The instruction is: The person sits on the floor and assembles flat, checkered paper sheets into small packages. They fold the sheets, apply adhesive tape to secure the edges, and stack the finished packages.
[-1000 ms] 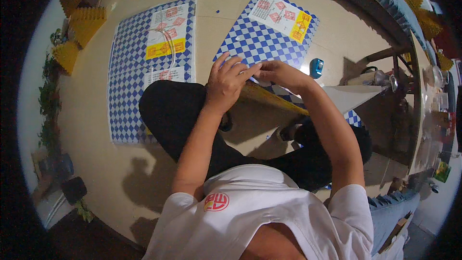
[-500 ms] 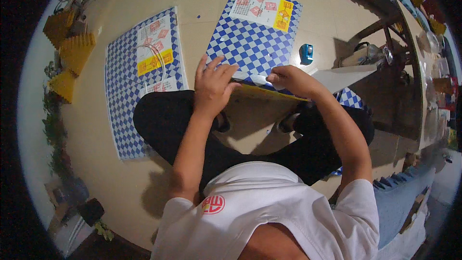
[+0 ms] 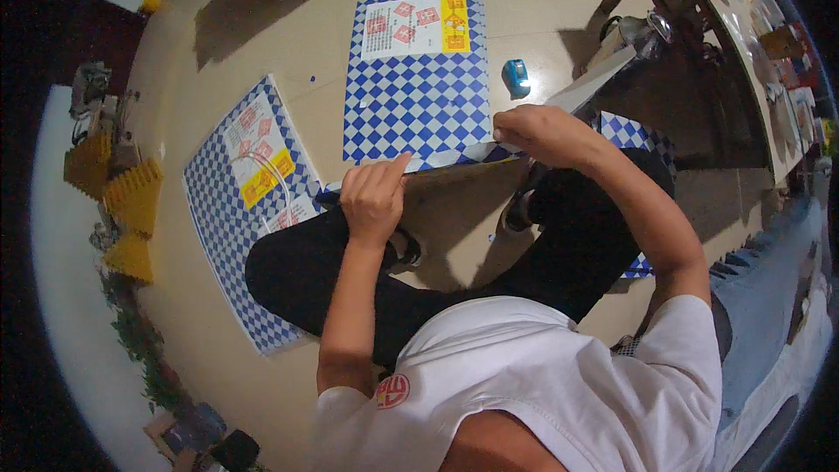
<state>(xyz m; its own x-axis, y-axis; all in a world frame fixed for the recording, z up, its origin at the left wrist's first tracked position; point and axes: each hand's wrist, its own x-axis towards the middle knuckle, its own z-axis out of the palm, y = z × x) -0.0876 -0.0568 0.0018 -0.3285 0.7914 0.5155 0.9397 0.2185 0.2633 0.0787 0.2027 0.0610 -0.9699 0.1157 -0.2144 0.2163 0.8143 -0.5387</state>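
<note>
A blue-and-white checkered sheet (image 3: 415, 109), stiff-looking and with a printed white and yellow panel at its far end, lies on the floor before my knees. A pale folded strip (image 3: 446, 157) runs along its near edge. My left hand (image 3: 374, 197) is closed over the left end of that edge, its thumb side facing the sheet. At the right end, my right hand (image 3: 540, 133) pinches the edge between thumb and bent fingers. The sheet's underside near my feet is in shadow.
A similar checkered bag (image 3: 223, 201) with white cord handles lies left, partly under my knee. A small blue tape dispenser-like object (image 3: 516, 79) sits beyond my right hand. Another checkered piece (image 3: 634, 131) lies by my right knee, near a wooden table (image 3: 730, 70). Yellow ridged pieces (image 3: 131, 197) stand far left.
My left hand has gone from spread fingers near the middle to closed over the edge's left end. My right hand stays at the right end. The view has turned somewhat.
</note>
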